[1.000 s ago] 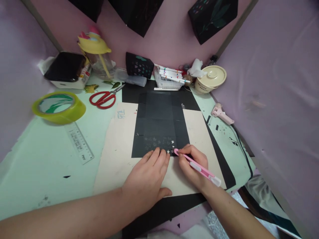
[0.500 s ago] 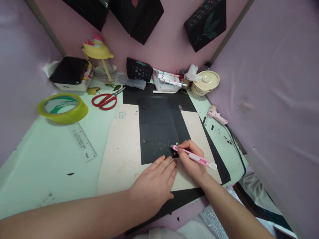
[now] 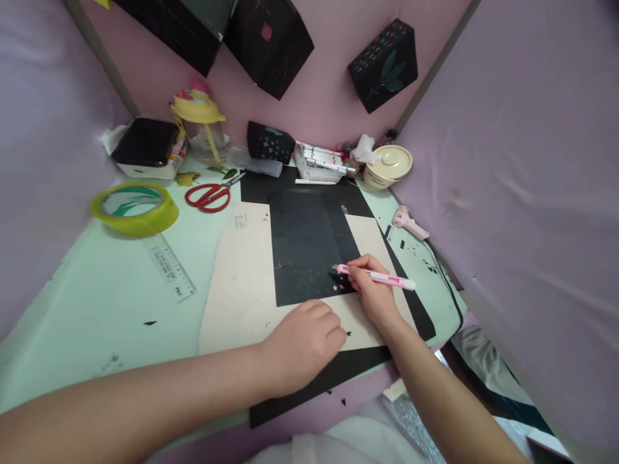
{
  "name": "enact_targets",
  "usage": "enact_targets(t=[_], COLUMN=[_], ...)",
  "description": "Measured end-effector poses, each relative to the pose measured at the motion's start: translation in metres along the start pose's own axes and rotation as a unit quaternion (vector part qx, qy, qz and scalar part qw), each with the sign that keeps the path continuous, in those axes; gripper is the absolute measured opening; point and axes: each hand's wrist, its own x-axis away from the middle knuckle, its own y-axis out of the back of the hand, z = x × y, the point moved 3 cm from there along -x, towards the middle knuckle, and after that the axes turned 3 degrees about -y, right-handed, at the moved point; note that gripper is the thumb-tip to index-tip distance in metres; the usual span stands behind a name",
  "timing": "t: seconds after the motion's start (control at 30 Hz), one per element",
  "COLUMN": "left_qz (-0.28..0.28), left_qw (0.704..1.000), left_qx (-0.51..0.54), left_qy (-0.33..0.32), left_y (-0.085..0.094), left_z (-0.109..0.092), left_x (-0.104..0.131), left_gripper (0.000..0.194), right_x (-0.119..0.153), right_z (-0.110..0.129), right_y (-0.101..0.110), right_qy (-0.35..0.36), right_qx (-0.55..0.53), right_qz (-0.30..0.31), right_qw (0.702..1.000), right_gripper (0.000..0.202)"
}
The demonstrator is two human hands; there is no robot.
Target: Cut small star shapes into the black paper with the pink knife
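Note:
My right hand is closed round a pink craft knife, its tip pointing left, over the lower right of a black card. Several small star-shaped cut-outs show pale in the card below the knife. My left hand is curled up on the cream board, just below the card's lower edge. Its fingertips are tucked under, so anything in them is hidden. Close to its right side lies a small black star. Faint drawn marks run along the card's lower part.
Red scissors, a yellow-green tape roll and a clear ruler lie on the left. Markers in a basket stand at the back. A pink glue gun with a black cord lies right, near a lidded bowl.
My left hand has lifted its flat fingers off the card's edge and curled them. My right hand has shifted the knife slightly up, and the small black star now shows on the board.

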Motion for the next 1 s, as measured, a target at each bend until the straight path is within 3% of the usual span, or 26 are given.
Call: enact_targets(t=[0.17,0.27,0.37,0.43,0.5,0.57,0.6,0.67,0.73,0.77,0.9,1.0], left_qz=[0.021,0.082,0.142,0.157,0.158,0.16,0.162,0.169,0.174,0.175,0.179,0.195], left_qw=[0.994,0.978,0.965,0.961,0.959,0.957,0.957,0.954,0.951,0.95,0.945,0.943], left_qx=[-0.079,-0.137,-0.147,-0.148,-0.148,-0.149,-0.15,-0.154,-0.157,-0.157,-0.162,-0.17], left_qy=[0.067,0.136,0.163,0.171,0.18,0.188,0.19,0.193,0.2,0.205,0.22,0.21], left_y=[0.001,-0.004,-0.007,-0.005,-0.002,0.001,0.001,0.0,-0.002,-0.003,-0.007,-0.009], left_z=[0.007,0.01,0.009,0.007,0.004,0.002,0.001,0.0,-0.001,-0.002,-0.006,-0.013], left_x=[0.001,0.004,0.006,0.006,0.005,0.004,0.004,0.005,0.006,0.007,0.007,0.006], left_gripper=[0.035,0.067,0.08,0.082,0.083,0.083,0.083,0.084,0.085,0.086,0.091,0.094], right_x=[-0.003,0.004,0.028,0.05,0.07,0.083,0.084,0.077,0.073,0.071,0.061,0.058], right_z=[0.003,0.015,0.032,0.039,0.038,0.03,0.027,0.026,0.029,0.028,0.015,0.006], right_y=[-0.003,0.001,0.01,0.012,0.009,0.004,0.007,0.022,0.037,0.039,0.033,0.029], right_qy=[-0.01,-0.003,0.015,-0.002,-0.074,-0.163,-0.156,-0.038,0.076,0.101,0.096,0.084], right_qx=[-0.043,-0.073,-0.118,-0.177,-0.207,-0.163,-0.132,-0.062,0.03,0.056,0.079,0.097], right_qz=[0.017,-0.008,-0.034,0.017,0.123,0.224,0.207,0.007,-0.18,-0.213,-0.135,-0.117], right_qw=[0.999,0.997,0.992,0.984,0.968,0.947,0.957,0.997,0.98,0.97,0.983,0.985], right_gripper=[0.01,0.011,0.027,0.025,0.024,0.028,0.029,0.026,0.028,0.028,0.034,0.034])
